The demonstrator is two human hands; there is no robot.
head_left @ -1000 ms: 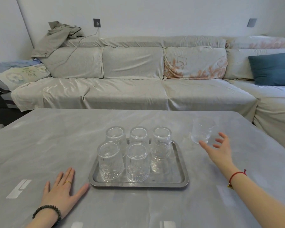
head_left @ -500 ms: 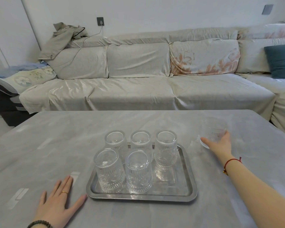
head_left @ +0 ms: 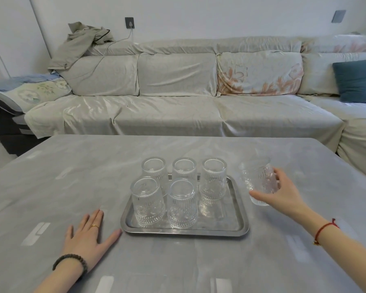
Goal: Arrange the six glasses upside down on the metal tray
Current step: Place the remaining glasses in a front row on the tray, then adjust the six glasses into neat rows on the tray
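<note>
A metal tray lies on the grey table in front of me. Several ribbed clear glasses stand upside down on it: three in the back row and two in the front row, with the front right spot of the tray bare. To the right of the tray, a sixth glass is upright and tilted, with my right hand wrapped around it. My left hand rests flat on the table, fingers spread, its thumb near the tray's front left corner.
A long covered sofa runs behind the table, with a teal cushion at the right and a jacket draped over its back at the left. The table's far edge lies close to the sofa seat.
My right hand reached the lone glass, closed around it and tipped it up off the table toward the tray. My left hand stayed flat beside the tray.
</note>
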